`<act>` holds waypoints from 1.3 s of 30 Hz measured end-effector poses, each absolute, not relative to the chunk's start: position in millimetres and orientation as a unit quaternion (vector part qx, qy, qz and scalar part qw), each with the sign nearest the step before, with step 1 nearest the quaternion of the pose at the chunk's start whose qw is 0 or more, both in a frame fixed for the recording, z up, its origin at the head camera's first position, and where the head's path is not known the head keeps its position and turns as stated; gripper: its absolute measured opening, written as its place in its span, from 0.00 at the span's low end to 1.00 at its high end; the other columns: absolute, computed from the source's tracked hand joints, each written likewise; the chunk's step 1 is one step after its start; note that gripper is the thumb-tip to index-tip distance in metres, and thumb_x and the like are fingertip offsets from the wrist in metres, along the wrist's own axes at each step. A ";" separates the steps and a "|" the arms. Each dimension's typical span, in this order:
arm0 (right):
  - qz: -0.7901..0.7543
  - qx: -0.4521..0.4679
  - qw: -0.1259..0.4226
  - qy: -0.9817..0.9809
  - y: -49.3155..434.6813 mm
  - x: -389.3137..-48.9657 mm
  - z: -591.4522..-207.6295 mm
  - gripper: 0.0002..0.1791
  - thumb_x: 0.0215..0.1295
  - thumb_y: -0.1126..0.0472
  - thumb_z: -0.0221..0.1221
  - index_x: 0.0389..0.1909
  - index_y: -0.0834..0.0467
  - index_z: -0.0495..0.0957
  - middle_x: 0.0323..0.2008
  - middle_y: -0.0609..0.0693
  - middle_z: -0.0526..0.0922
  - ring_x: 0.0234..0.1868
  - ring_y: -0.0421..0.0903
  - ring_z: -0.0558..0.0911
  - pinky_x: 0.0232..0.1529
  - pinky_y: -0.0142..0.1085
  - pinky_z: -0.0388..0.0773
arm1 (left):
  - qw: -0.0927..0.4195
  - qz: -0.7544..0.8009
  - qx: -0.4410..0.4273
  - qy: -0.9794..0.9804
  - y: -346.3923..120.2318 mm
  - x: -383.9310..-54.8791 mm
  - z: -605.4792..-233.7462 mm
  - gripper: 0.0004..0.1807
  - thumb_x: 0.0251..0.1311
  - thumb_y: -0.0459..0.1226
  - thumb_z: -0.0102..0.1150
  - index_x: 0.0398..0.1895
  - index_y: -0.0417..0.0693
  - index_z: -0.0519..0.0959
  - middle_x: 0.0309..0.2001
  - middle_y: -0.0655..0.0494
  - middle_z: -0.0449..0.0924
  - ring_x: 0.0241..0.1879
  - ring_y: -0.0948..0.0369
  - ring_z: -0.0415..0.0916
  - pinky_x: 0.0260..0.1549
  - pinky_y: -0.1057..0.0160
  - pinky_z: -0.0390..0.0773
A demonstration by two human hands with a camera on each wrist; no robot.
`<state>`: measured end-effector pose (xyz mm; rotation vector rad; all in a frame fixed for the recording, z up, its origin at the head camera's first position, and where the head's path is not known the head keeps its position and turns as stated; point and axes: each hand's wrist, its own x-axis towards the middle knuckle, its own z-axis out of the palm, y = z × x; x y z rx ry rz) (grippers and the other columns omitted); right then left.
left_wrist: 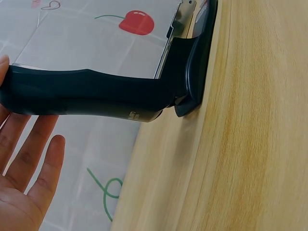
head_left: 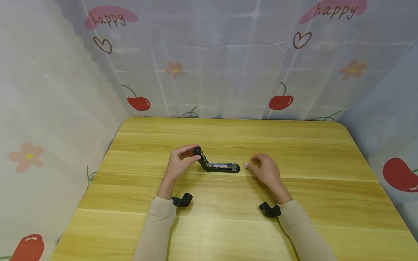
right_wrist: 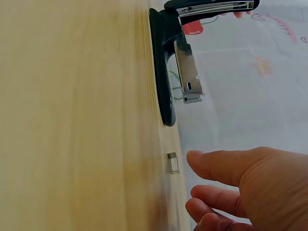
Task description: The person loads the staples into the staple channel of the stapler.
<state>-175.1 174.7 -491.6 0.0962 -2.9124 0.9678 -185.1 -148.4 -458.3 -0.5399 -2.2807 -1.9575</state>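
A black stapler (head_left: 223, 168) stands on the table with its top arm (left_wrist: 82, 91) swung up and back, baring the silver magazine (right_wrist: 187, 67). My left hand (head_left: 177, 161) grips the raised end of that arm between thumb and fingers. To the right of the stapler's front end, a short strip of silver staples (right_wrist: 173, 162) sits on the wood. Close beside this strip is my right hand (head_left: 266, 170), thumb and fingers apart and loosely bent. In the right wrist view a small gap shows between the thumb and the staples.
The wooden table (head_left: 215, 224) runs back to a printed curtain (head_left: 215, 79), with more curtain at both sides. Each wrist wears a black camera mount, the left mount (head_left: 183, 200) and the right mount (head_left: 269, 210), both low over the table.
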 end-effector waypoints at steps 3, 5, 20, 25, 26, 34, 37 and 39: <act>0.311 0.029 0.030 -0.949 174.7 -174.9 -493.0 0.19 0.59 0.51 0.68 0.43 0.62 0.82 0.41 0.57 0.83 0.41 0.53 0.79 0.39 0.47 0.77 | 0.044 -0.641 -0.176 -0.746 -148.5 -185.1 -458.4 0.21 0.58 0.28 0.66 0.56 0.34 0.79 0.52 0.36 0.81 0.46 0.67 0.80 0.53 0.56 0.80; 0.310 0.027 0.027 -0.950 174.3 -175.0 -493.9 0.18 0.59 0.50 0.68 0.42 0.61 0.82 0.40 0.57 0.83 0.40 0.53 0.79 0.37 0.46 0.77 | 0.044 -0.641 -0.176 -0.745 -148.6 -185.0 -458.3 0.21 0.58 0.28 0.66 0.56 0.34 0.79 0.52 0.36 0.81 0.46 0.67 0.80 0.53 0.56 0.80; 0.310 0.031 0.047 -0.949 168.6 -175.1 -502.5 0.13 0.56 0.53 0.70 0.37 0.58 0.83 0.36 0.55 0.81 0.36 0.51 0.79 0.31 0.41 0.74 | 0.043 -0.639 -0.166 -0.749 -149.3 -184.9 -457.3 0.21 0.58 0.29 0.66 0.56 0.32 0.79 0.52 0.37 0.81 0.45 0.66 0.80 0.52 0.59 0.80; 0.311 0.032 0.058 -0.948 169.2 -175.6 -504.6 0.10 0.58 0.56 0.68 0.35 0.57 0.84 0.36 0.55 0.81 0.35 0.50 0.78 0.29 0.38 0.72 | 0.043 -0.640 -0.167 -0.749 -149.5 -184.9 -457.8 0.21 0.58 0.29 0.66 0.56 0.33 0.79 0.52 0.37 0.81 0.45 0.66 0.80 0.52 0.59 0.80; 0.311 0.031 0.059 -0.948 169.3 -175.8 -504.9 0.09 0.58 0.56 0.68 0.35 0.57 0.84 0.35 0.55 0.81 0.34 0.50 0.78 0.28 0.38 0.71 | 0.044 -0.641 -0.167 -0.748 -149.5 -184.8 -457.7 0.21 0.58 0.29 0.66 0.56 0.33 0.79 0.52 0.37 0.81 0.45 0.66 0.80 0.52 0.58 0.80; 0.318 0.030 0.086 -0.944 170.2 -176.9 -508.7 0.07 0.57 0.60 0.68 0.33 0.59 0.85 0.31 0.54 0.80 0.29 0.48 0.73 0.27 0.35 0.66 | 0.043 -0.640 -0.163 -0.750 -149.2 -185.0 -458.4 0.21 0.58 0.29 0.66 0.56 0.34 0.79 0.51 0.37 0.82 0.45 0.67 0.79 0.53 0.56 0.80; 0.343 0.031 0.106 -0.933 170.9 -177.6 -510.1 0.06 0.57 0.63 0.68 0.34 0.62 0.85 0.29 0.56 0.81 0.27 0.48 0.74 0.27 0.34 0.68 | 0.043 -0.639 -0.160 -0.751 -148.7 -185.1 -458.6 0.21 0.58 0.30 0.67 0.55 0.36 0.80 0.51 0.37 0.82 0.44 0.67 0.79 0.52 0.59 0.80; 0.367 0.029 0.120 -0.922 171.3 -178.1 -510.3 0.06 0.57 0.66 0.67 0.34 0.64 0.84 0.29 0.57 0.83 0.26 0.48 0.77 0.28 0.34 0.71 | 0.042 -0.639 -0.158 -0.752 -148.3 -185.2 -458.6 0.21 0.58 0.30 0.67 0.55 0.37 0.80 0.51 0.38 0.82 0.44 0.67 0.79 0.51 0.60 0.80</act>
